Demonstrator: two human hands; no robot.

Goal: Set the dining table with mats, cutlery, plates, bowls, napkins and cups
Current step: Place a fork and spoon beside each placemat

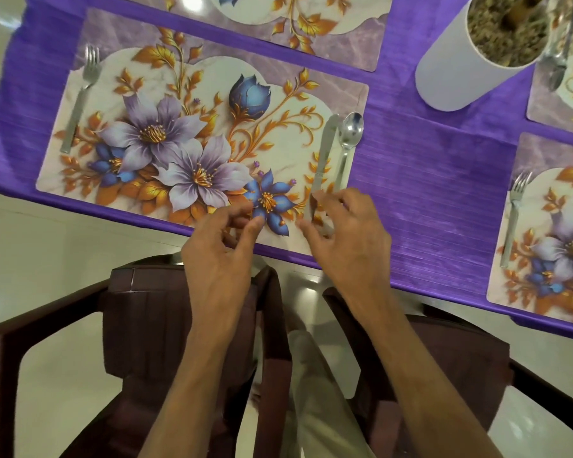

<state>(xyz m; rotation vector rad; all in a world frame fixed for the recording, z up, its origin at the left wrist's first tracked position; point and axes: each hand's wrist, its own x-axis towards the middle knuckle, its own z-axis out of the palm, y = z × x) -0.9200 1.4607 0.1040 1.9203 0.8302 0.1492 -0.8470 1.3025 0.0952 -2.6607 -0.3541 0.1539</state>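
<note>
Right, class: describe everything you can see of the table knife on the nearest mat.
The knife is plain silvery metal, one piece, lying flat on the floral mat's right side. Its rounded tip points away from the person, and a spoon lies alongside on its right. The right hand covers its handle end.

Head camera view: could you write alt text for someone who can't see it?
Two bare hands, left hand and right hand, hover open over the near edge of a floral placemat on a purple tablecloth. A fork lies at the mat's left, a knife and spoon at its right; no plate yet.
</note>
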